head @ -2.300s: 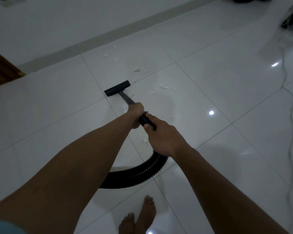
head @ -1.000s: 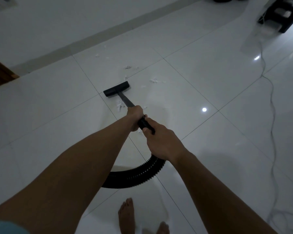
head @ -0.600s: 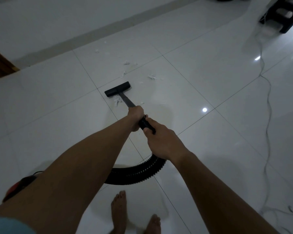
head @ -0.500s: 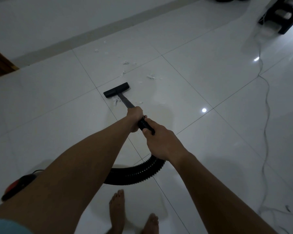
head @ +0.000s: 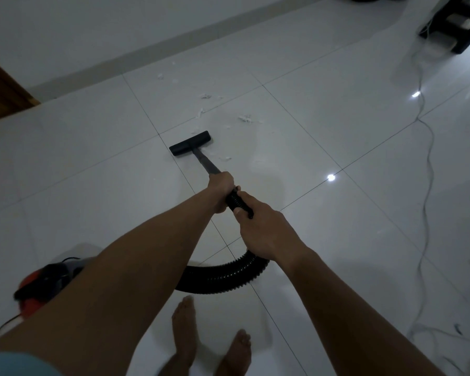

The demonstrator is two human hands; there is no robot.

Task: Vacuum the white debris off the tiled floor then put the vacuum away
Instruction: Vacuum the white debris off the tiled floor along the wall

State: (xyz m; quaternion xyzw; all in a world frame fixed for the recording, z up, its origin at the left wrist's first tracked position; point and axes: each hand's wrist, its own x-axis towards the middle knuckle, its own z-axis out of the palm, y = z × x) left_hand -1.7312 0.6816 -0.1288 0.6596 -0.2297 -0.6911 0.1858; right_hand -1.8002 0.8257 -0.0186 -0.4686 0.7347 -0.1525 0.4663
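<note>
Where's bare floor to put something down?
Bare tiles lie left of the vacuum head, toward the wooden door, and between the right hand and the cord. Crowded: white debris beyond the head, hose and vacuum body by the feet.

Both arms reaching fwd n down, L hand [head: 221, 191] gripping the vacuum wand [head: 204, 161], R hand [head: 266, 232] just behind, gripping the hose [head: 223, 278].

A single head-worn camera looks forward and down from above and behind the left hand [head: 221, 189] and right hand [head: 266, 232], the tiled floor [head: 337, 131] spreading wide beyond them.
</note>
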